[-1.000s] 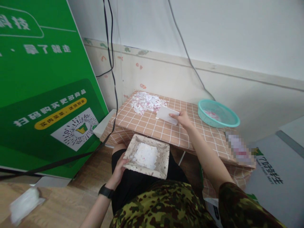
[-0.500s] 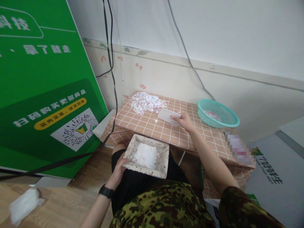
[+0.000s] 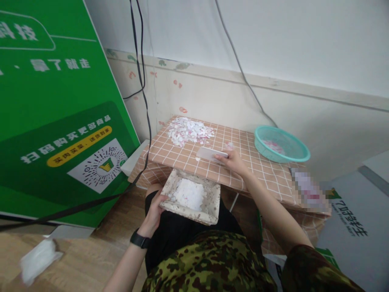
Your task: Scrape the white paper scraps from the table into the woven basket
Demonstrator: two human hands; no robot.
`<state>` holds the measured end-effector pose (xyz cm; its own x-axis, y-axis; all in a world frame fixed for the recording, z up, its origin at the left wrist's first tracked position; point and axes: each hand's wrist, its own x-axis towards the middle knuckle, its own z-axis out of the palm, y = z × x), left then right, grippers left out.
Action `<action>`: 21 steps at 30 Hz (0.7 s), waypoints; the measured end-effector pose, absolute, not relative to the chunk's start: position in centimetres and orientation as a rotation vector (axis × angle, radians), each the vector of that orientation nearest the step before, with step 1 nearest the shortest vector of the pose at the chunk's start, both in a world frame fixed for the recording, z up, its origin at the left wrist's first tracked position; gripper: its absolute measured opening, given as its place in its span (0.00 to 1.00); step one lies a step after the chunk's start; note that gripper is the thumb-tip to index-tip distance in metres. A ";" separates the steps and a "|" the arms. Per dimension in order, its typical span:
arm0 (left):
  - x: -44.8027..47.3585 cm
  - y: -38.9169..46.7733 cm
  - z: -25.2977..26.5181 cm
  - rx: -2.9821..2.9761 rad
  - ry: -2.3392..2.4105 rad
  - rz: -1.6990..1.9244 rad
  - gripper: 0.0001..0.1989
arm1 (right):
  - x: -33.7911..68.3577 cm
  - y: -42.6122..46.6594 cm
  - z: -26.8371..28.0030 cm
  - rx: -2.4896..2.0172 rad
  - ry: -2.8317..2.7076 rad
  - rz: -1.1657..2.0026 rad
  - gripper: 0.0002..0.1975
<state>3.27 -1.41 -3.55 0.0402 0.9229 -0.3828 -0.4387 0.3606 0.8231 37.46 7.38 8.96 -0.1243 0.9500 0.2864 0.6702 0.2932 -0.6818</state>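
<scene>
While a pale wall (image 3: pixel 291 36) fills the back, a green panel (image 3: pixel 60 97) with white lettering and a printed code takes the left side. Worktop (image 3: pixel 173 156) in front of the wall, brown cloth with white grid. Grey box (image 3: pixel 349 219) at far right, dark lettering. Teal basin (image 3: pixel 269 153) on the worktop's right part, pink and white bits inside. Stone-look tray (image 3: pixel 194 215) just below the worktop's near edge, above the person's lap, slightly tilted; white heap (image 3: pixel 189 194) in it, toward its left side. Paper pile (image 3: pixel 189 130) at the back left of the worktop, white with some pink. Clear-looking bag (image 3: pixel 39 259) on the floor, lower left.

Left hand (image 3: pixel 154 211): fingers curled on the tray's left rim, closed as far as its thickness allows; dark watch (image 3: pixel 140 240) on that wrist. Right hand (image 3: pixel 233 162): fingers pinched on the right end of a white card (image 3: pixel 209 154), thumb on the near face. Card tilted over the worktop, in front of the pile; edge contact with cloth, can't tell. Pinkish scraps (image 3: pixel 229 145) just beyond the right hand. Tiny white scrap (image 3: pixel 197 159) by the card's left end.
</scene>
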 end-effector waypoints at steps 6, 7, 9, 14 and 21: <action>3.8 -0.7 -2.0 0.464 1.084 1.125 0.14 | 36.5 5.9 8.4 -1.464 -1.889 0.606 0.28; 3.9 -0.7 -1.9 0.457 1.086 1.123 0.14 | 36.4 5.5 8.5 -1.441 -1.907 0.619 0.27; 3.8 -0.6 -1.7 0.442 1.085 1.117 0.14 | 36.0 4.8 8.8 -1.401 -1.924 0.652 0.25; 3.8 -0.5 -1.5 0.396 1.076 1.089 0.12 | 35.2 3.3 9.3 -1.340 -1.917 0.698 0.19; 3.9 -0.5 -1.1 0.383 1.083 1.078 0.16 | 34.8 2.4 9.5 -1.283 -1.954 0.824 0.18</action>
<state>3.86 -0.46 -1.09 0.0545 0.8521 -0.5206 -0.5166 0.4702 0.7155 34.82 2.44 9.50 -0.3088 0.9344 0.1774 0.5251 0.3230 -0.7874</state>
